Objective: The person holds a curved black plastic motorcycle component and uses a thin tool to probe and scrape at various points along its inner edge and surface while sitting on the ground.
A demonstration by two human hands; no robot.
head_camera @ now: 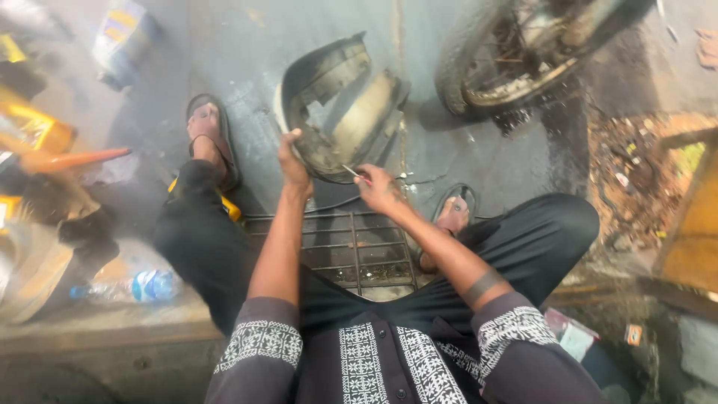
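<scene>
A curved, dirty black mudguard (340, 105) stands on the wet concrete in front of me, its hollow side toward me. My left hand (293, 161) grips its near left edge. My right hand (379, 188) holds a thin tool with a reddish handle (354, 173), its tip at the mudguard's lower rim. I sit with both legs apart in black trousers and sandals, a metal drain grate (351, 251) between my feet.
A motorcycle wheel (508, 52) stands at the upper right. A plastic water bottle (138, 286) lies at the left near yellow containers (34, 127) and an orange-handled tool (71, 158). Rubble and a yellow board (692, 224) line the right side.
</scene>
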